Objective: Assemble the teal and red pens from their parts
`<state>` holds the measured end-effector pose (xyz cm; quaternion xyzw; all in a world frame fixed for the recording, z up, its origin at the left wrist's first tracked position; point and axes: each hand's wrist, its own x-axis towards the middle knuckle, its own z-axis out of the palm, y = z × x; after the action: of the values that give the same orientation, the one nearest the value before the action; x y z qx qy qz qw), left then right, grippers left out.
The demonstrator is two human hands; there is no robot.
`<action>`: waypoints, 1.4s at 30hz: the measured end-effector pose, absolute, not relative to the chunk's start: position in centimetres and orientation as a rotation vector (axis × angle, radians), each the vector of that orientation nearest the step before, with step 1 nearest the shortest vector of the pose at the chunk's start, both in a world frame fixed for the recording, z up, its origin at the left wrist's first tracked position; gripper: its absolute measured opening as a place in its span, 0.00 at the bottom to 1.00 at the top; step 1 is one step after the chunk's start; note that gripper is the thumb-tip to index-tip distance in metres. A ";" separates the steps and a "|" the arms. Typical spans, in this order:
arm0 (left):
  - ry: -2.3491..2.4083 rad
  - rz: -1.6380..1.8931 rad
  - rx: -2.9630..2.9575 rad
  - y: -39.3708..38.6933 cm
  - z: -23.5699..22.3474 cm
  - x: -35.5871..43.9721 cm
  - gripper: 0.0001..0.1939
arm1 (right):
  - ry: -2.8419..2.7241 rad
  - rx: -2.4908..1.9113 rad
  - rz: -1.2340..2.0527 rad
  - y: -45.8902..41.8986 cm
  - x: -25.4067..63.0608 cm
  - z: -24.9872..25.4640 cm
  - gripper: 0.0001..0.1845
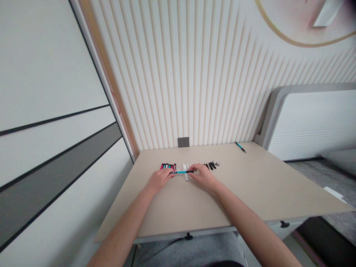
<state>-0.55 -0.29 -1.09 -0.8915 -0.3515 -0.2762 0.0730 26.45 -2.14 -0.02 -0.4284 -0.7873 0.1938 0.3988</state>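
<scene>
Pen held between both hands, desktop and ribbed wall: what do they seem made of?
Pen: probably plastic; its blue and black parts look smooth and evenly coloured.
Desktop: likely laminate or painted board, matte; even beige without visible grain.
Ribbed wall: apparently rigid panelling, low sheen, given its regular flutes; plastic or painted wood, I cannot tell.

Legible txt, nos., brands: none. Blk/blue pen (pixel 181 172): pale marking on dk. section nr. L end; chars. too small and blurred to read. Coloured barrels (pixel 168 166), in row on desk (pixel 178 207): dk. and pale bands at this res.; any print too fine to make out. Spare pen (pixel 240 147), far R of desk: same, print n/r (not readable). Wall socket (pixel 183 142): sm. dk. spots on faceplate; cannot tell if any is a sign or no.
</scene>
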 end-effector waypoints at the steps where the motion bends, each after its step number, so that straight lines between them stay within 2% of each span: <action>1: -1.050 -0.833 -2.678 -0.3 -1.1 -0.5 0.13 | -2.018 -1.092 0.474 -2.1 26.4 -0.1 0.08; 4: -1.030 -0.841 -2.678 -0.2 -1.2 -0.5 0.13 | -2.068 -1.152 0.439 -1.9 26.2 -0.5 0.20; 6: -1.022 -0.836 -2.675 -0.2 -1.2 -0.5 0.13 | -2.053 -1.174 0.446 -1.8 26.2 -0.6 0.24; 9: -1.039 -0.849 -2.660 -0.1 -1.3 -0.6 0.13 | -1.995 -1.091 0.490 -1.9 26.3 -0.6 0.12; 12: -1.057 -0.854 -2.669 -0.1 -1.2 -0.8 0.13 | -1.979 -1.034 0.510 -2.1 26.2 -0.4 0.11; 14: -1.052 -0.847 -2.685 -0.1 -1.2 -0.8 0.13 | -2.016 -1.066 0.490 -2.1 26.2 -0.2 0.07; 19: -1.043 -0.841 -2.707 -0.2 -1.2 -0.6 0.12 | -2.069 -1.197 0.490 -2.1 26.2 -0.3 0.24; 23: -1.099 -0.852 -2.708 -0.3 -0.9 -0.7 0.12 | -1.999 -1.131 0.537 -2.1 26.2 -0.3 0.13; 27: -1.117 -0.867 -2.698 -0.4 -0.6 -0.7 0.13 | -2.054 -1.087 0.473 -2.1 26.5 0.1 0.10; 36: -1.085 -0.851 -2.660 -0.2 -0.8 -0.9 0.15 | -2.069 -1.164 0.323 -1.4 27.7 0.2 0.15; 42: -1.111 -0.891 -2.658 -0.2 -0.7 -1.0 0.14 | -1.950 -1.545 0.005 1.7 34.5 0.5 0.14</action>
<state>-0.95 -0.23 -0.69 -0.8797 -0.3677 -0.2949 0.0630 34.49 1.69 0.53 -0.5880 -0.7424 0.0018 0.3210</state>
